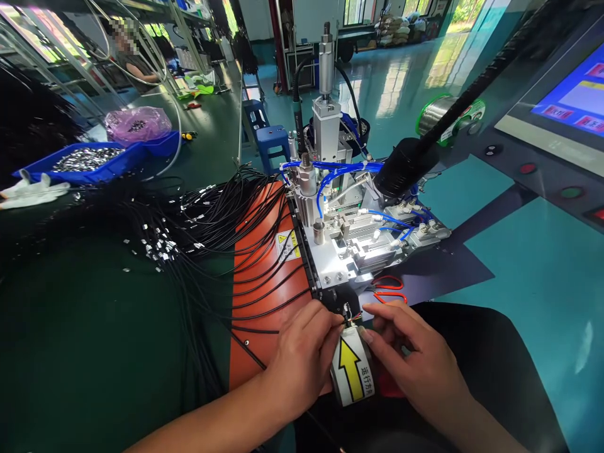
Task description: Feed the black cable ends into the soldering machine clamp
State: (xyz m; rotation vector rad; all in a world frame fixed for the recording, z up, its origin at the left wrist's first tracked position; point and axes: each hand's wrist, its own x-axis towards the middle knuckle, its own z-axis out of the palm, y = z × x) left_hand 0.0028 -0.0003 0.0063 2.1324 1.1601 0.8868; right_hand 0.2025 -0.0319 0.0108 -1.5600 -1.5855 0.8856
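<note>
My left hand is closed in a pinch at the end of a black cable, whose tip is mostly hidden by the fingers. Just past those fingertips, small coloured wires and a little metal connector show at the front of the machine. My right hand is close on the other side, thumb and forefinger apart around the wire ends; whether a fingertip touches a wire I cannot tell. Below both hands is a rounded part with a white label and yellow arrow. An orange cover lies left of the machine, with several black cables across it.
The metal machine with blue air tubes stands ahead. Red-handled pliers or scissors lie beside it. A solder spool and a control panel are at right. A blue tray of metal parts, a glove and another person are at left.
</note>
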